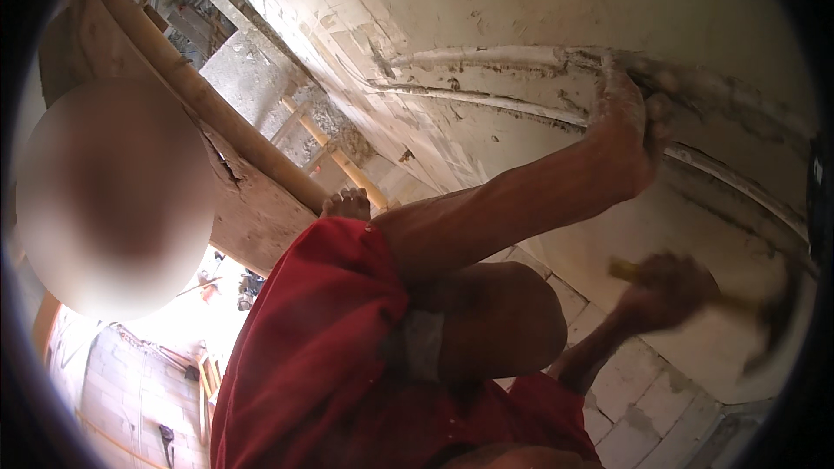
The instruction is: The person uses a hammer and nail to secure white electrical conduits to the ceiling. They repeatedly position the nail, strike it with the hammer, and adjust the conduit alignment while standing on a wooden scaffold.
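Observation:
My right hand (671, 291) is closed round the yellowish handle of a hammer (627, 272). The hammer's dark head (776, 317), smeared by motion, is at the far right, apart from the wall. Higher up, my left hand (627, 122) is closed and pressed to the wall at a long chased groove (486, 65). Its fingers are dusty white, and whatever they hold is hidden. A pale pipe or conduit (504, 104) runs along the groove, passes behind my left hand and comes out on its right side. My left forearm stretches above my bent knee (512, 317).
A thick wooden pole (182, 65) and a plank (248, 217) slant across the left, with toes of a bare foot (347, 202) beside them. A blurred round patch (113, 200) covers part of the left. Pale blockwork (647, 386) lies below the plaster; tools (204, 382) stand at lower left.

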Action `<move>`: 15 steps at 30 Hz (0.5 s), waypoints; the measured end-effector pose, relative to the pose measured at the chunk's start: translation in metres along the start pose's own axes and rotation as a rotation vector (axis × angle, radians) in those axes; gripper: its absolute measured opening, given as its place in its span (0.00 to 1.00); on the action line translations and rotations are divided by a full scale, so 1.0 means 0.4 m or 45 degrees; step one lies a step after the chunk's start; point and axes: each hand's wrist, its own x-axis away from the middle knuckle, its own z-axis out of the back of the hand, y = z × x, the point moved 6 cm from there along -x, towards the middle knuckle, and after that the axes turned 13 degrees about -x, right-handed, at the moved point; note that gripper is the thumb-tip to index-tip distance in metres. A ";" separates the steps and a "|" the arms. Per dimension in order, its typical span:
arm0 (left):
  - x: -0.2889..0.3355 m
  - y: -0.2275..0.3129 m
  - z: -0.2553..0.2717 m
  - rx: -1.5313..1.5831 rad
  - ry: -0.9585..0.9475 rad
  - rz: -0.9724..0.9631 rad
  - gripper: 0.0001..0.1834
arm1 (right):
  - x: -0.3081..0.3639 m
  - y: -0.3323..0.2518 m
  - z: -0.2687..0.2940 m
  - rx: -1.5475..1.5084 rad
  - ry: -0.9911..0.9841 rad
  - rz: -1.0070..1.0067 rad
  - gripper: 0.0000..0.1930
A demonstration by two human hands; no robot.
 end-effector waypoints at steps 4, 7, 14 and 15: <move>-0.023 0.047 -0.007 0.017 -0.199 -0.003 0.15 | 0.007 0.018 -0.048 0.114 -0.100 -0.575 0.16; -0.001 0.015 0.017 -0.052 -0.140 0.017 0.15 | -0.065 -0.048 -0.017 -0.104 0.282 -0.374 0.21; -0.014 -0.003 0.041 -0.117 0.011 0.049 0.16 | -0.083 -0.135 0.033 0.013 0.336 -0.115 0.20; -0.017 -0.004 0.033 -0.100 0.166 0.080 0.16 | -0.090 -0.134 0.039 0.007 0.290 -0.097 0.21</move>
